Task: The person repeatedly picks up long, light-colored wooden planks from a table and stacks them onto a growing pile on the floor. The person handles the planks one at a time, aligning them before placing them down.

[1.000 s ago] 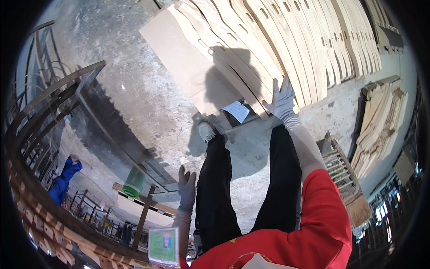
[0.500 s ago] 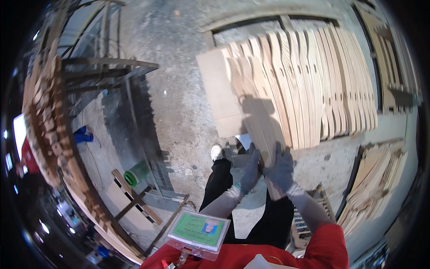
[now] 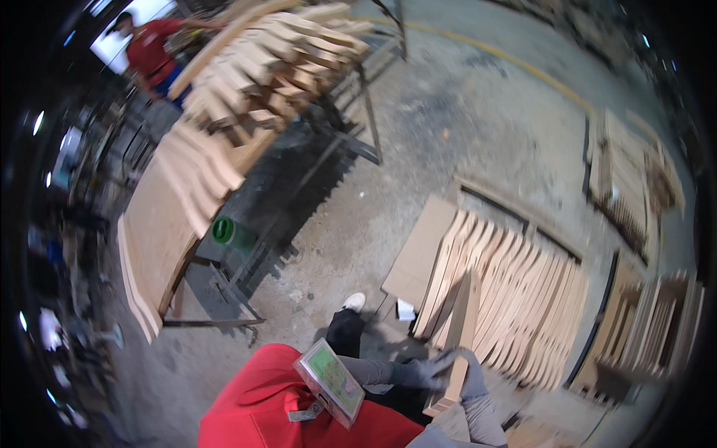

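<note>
Both my hands wear grey gloves and are closed on a light wooden slat [image 3: 464,313] in front of my body. It is tilted, its far end raised over a stack and its near end close to my lap. My left hand [image 3: 428,371] grips it from the left side, and my right hand [image 3: 473,379] wraps round it from the right. Whether it is one slat or two pressed together I cannot tell. Just beyond my hands, a row of curved wooden slats [image 3: 515,299] lies side by side on a pallet [image 3: 523,216], with a flat cardboard sheet [image 3: 420,250] at its left.
To the left stands a metal-legged table [image 3: 168,213] carrying several piled curved slats [image 3: 254,67]. A green container [image 3: 222,231] sits by its legs. A person in red [image 3: 153,52] is beyond it. More wood-loaded pallets [image 3: 620,168] line the right.
My view has swung left, bringing the loaded table and the person further into sight. The slat in my hands has been raised and tilted up, away from the stack.
</note>
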`<state>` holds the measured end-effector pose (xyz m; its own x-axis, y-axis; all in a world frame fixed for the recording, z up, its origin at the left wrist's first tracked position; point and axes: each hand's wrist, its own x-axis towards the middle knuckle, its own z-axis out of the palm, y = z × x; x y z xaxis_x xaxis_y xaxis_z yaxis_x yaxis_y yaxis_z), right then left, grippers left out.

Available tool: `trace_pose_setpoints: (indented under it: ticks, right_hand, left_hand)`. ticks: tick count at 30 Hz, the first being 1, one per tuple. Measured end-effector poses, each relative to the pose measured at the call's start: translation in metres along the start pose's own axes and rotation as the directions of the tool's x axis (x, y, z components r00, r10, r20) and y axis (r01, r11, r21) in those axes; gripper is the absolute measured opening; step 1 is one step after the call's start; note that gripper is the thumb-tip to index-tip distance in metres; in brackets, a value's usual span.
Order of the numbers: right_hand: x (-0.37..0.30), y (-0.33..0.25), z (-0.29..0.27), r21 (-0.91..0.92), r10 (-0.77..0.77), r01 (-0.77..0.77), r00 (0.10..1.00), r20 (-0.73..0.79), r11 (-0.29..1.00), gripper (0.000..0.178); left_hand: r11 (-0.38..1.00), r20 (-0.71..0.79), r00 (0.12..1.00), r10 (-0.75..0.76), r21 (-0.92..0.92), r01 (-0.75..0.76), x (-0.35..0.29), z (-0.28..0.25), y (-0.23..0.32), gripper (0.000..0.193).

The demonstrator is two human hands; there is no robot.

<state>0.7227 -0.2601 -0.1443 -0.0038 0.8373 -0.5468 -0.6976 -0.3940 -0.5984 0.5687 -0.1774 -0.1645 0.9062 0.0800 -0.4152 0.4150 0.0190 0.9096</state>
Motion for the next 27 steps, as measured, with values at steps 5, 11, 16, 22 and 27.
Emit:
trace_pose_setpoints:
  ticks: [5, 11, 16, 22, 27]
  right_hand:
    - [-0.034, -0.028, 0.016, 0.367, 0.276, -0.247, 0.961, -0.030, 0.897, 0.028]
    - [0.017, 0.010, 0.085, -0.286, 0.395, -0.356, 0.914, 0.089, 0.889, 0.029]
    - [0.040, 0.059, 0.139, -0.649, 0.420, -0.292, 0.906, 0.048, 0.703, 0.029]
    - [0.077, 0.072, 0.226, -0.825, 0.439, -0.242, 0.898, 0.008, 0.511, 0.031]
    - [0.117, 0.077, 0.326, -0.891, 0.465, -0.165, 0.883, 0.057, 0.423, 0.032]
  left_hand:
    - [0.529, 0.074, 0.898, 0.433, 0.786, -0.320, -0.026, -0.006, 0.061, 0.121]
    - [0.470, -0.233, 0.563, 0.793, 0.822, -0.321, -0.040, 0.025, 0.050, 0.098]
    - [0.598, -0.453, 0.461, 0.763, 0.766, -0.236, -0.081, 0.010, 0.047, 0.095]
    - [0.685, -0.635, 0.262, 0.726, 0.702, -0.197, -0.158, -0.034, 0.038, 0.091]
    - [0.705, -0.707, 0.074, 0.703, 0.680, -0.202, -0.241, -0.082, 0.036, 0.087]
